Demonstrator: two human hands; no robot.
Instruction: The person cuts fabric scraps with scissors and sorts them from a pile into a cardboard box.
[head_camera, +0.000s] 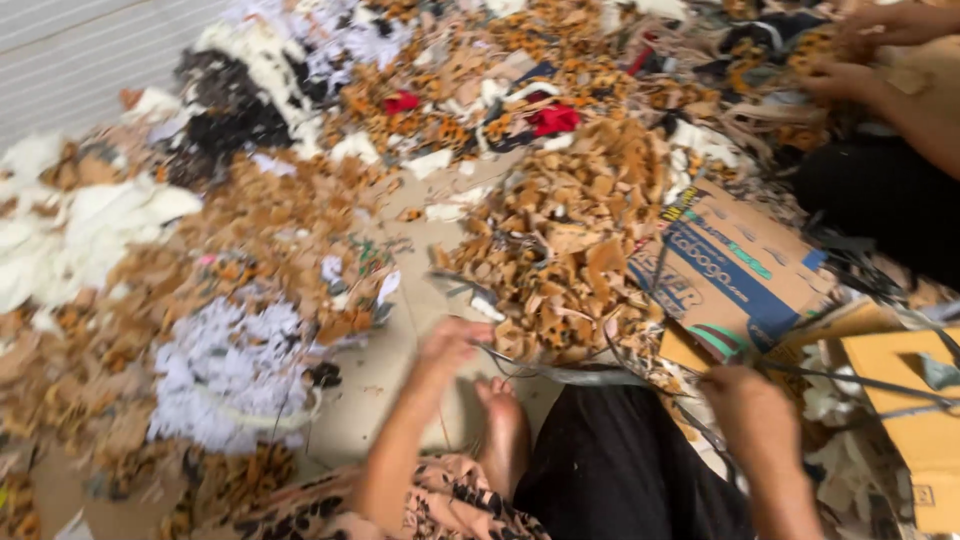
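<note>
I see the left hand (452, 340) pinching a thin grey strip (560, 372); right hand (752, 412), blurred, grip unclear, holds its other end. Beyond: flattened brown-and-blue printed carton (735, 268), yellow box (915, 420) right, tan scrap heap (560, 240), a co-worker's hands (860, 60) far right.

We are on the floor of a scrap-sorting workshop. Big heaps of cloth scraps (560, 250) lie all around us, with flat cardboard boxes (735, 270) and white fluffy bits (225, 365).
</note>
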